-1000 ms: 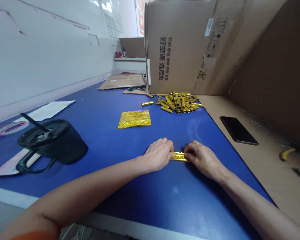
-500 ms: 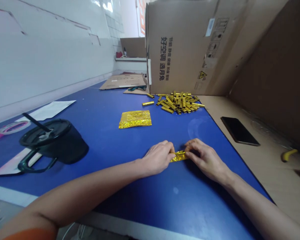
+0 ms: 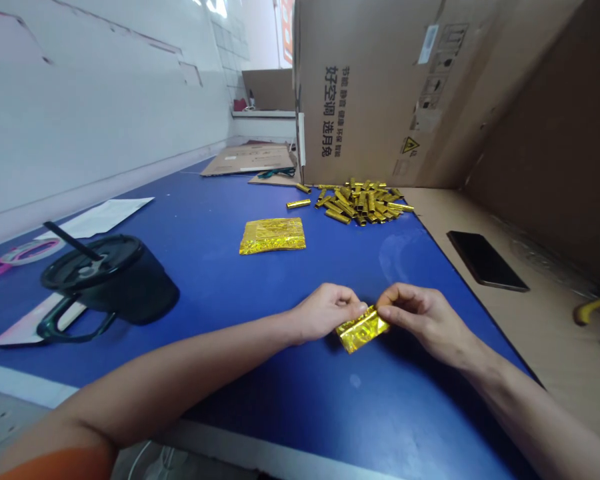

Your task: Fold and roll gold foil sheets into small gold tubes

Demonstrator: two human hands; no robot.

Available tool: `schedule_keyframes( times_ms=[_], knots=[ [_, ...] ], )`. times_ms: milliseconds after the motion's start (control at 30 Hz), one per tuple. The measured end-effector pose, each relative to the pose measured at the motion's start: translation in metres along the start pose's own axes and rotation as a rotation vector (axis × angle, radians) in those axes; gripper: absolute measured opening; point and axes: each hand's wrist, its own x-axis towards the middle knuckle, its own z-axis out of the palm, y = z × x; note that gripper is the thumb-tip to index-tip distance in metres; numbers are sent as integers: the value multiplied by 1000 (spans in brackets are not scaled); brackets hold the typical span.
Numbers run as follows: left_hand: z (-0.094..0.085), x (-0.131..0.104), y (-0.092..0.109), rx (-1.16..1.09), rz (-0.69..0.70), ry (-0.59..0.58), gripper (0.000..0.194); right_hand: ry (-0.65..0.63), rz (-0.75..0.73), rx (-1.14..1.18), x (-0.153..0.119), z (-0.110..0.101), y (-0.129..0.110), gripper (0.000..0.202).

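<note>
A shiny gold foil sheet (image 3: 363,331) is pinched between my two hands just above the blue table, its lower part hanging toward me. My left hand (image 3: 327,312) grips its upper left edge with thumb and fingers. At the upper right corner, my right hand (image 3: 420,317) pinches the same sheet. Farther off lies a flat stack of gold foil sheets (image 3: 273,235), touched by neither hand. Beyond it, a heap of small rolled gold foil tubes (image 3: 363,203) rests against the cardboard box, with one loose tube (image 3: 299,204) to its left.
On the left stand a dark lidded mug (image 3: 125,280) with a straw, a roll of pink tape (image 3: 30,252) and white paper (image 3: 100,217). A big cardboard box (image 3: 375,87) rises at the back. To the right, a phone (image 3: 487,260) lies on cardboard.
The foil between my hands was a narrow strip and now shows as a wider sheet, tilted toward me. My fingers have come closer together along its upper edge.
</note>
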Motion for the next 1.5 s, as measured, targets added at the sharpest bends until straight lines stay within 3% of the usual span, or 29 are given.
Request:
schedule_keyframes(
  times_ms=[133,367,600,833,1200,1500],
  knots=[
    [1,-1,4,-73,-77,-70,20,-24,8,-12,-1,2,-1,15],
    [2,-1,3,-7,-137,-50,13,-49,14,52,1,5,1,17],
    [4,-5,2,77,-128,-42,9,-79,112,215,1,8,3,25],
    [5,-3,-9,213,-15,-21,8,-161,202,191,2,6,2,20],
    [5,-9,13,-133,-283,-209,23,-46,58,137,0,5,1,18],
    [9,-10,7,34,-268,-49,13,-55,77,158,-1,11,0,15]
  ],
)
